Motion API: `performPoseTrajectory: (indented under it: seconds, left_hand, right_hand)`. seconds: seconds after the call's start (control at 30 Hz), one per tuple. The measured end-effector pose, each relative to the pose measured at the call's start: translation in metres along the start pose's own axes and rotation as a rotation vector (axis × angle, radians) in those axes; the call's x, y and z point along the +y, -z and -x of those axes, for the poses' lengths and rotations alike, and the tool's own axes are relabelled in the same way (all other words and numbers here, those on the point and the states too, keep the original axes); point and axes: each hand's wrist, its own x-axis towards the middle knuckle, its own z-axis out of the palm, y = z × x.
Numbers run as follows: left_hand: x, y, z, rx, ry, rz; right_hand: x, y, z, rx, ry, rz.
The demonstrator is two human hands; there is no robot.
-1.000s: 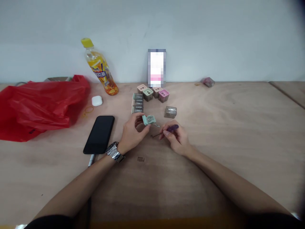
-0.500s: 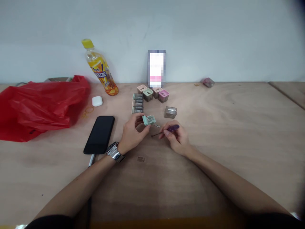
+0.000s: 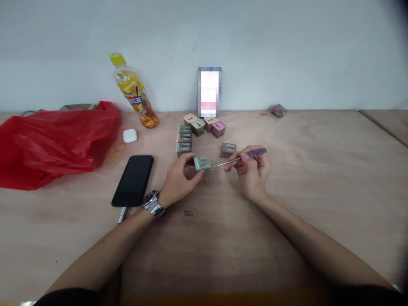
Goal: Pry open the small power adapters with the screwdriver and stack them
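Note:
Between the thumb and fingers of my left hand [image 3: 180,178] is a mint-green pencil sharpener insert [image 3: 202,163], its slotted side turned up. My right hand [image 3: 253,174] grips a screwdriver [image 3: 256,152] with a purple handle. The thin shaft points left, and its tip meets or nearly meets a small metal piece at the insert's right edge; contact is too small to tell. Just beyond my right hand sits a smoky clear sharpener case [image 3: 228,150]. A small dark speck [image 3: 205,182] lies on the table below the insert.
Several sharpeners [image 3: 184,138] with smoky cases stand behind my hands, below a propped phone [image 3: 209,91]. Leftward lie a black phone [image 3: 133,180], white earbud case [image 3: 130,135], drink bottle [image 3: 135,93] and red bag [image 3: 60,144]. A small flat brownish piece [image 3: 188,213] lies in front.
My right hand has moved right and slightly up, bringing the screwdriver tip up to the insert's edge. The insert in my left hand has shifted slightly right and down.

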Motion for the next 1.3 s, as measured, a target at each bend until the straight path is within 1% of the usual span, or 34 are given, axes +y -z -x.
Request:
performPoseTrajectory:
  seconds: [0.13, 0.37, 0.47, 0.7, 0.93, 1.3]
  left_hand:
    - [0.0043, 0.0009, 0.0015, -0.021, -0.087, -0.089]
    - [0.0072, 0.0027, 0.0014, -0.053, -0.156, -0.135]
    - [0.008, 0.0029, 0.0013, -0.058, -0.163, -0.125]
    - [0.0081, 0.0023, 0.0016, -0.05, -0.17, -0.114]
    - [0.0052, 0.0019, 0.0027, -0.041, -0.177, -0.095]
    - [0.0075, 0.0021, 0.0022, -0.04, -0.176, -0.106]
  right_hand:
    - [-0.0025, -0.0023, -0.0055, 0.024, -0.01, 0.006]
    - [-0.003, -0.0072, -0.0012, -0.02, -0.044, 0.077]
    - [-0.0019, -0.007, -0.0005, -0.022, -0.051, 0.092]
    - [-0.0016, -0.0066, -0.0011, -0.001, -0.062, 0.027]
    - [-0.0006, -0.0064, -0.0012, -0.003, -0.072, 0.092]
    - [-0.0002, -0.0046, -0.0011, -0.027, -0.059, 0.128]
